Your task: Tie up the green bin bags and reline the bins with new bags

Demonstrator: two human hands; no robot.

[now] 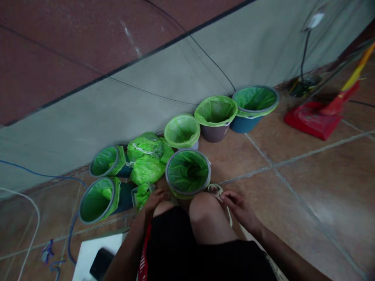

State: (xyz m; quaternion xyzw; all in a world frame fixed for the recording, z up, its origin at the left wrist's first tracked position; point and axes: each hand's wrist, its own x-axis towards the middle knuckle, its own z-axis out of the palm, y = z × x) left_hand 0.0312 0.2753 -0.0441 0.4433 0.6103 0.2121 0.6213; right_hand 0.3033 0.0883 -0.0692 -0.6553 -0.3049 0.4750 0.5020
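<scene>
I am crouched on a tiled floor, my knees in black shorts at the bottom middle. Straight ahead stands a small bin (188, 171) lined with a green plastic bag and ringed by a grey rim. My left hand (154, 201) rests at the bin's lower left, fingers curled against its base. My right hand (238, 206) sits at the bin's lower right, its fingers pinched on a thin pale ring (216, 190) lying on the floor.
More green-lined bins stand along the wall: two at left (108, 160) (98, 200), three further back (182, 130) (216, 117) (254, 106). Tied green bags (145, 156) lie between them. A red dustpan (313, 119) lies right; cables trail left.
</scene>
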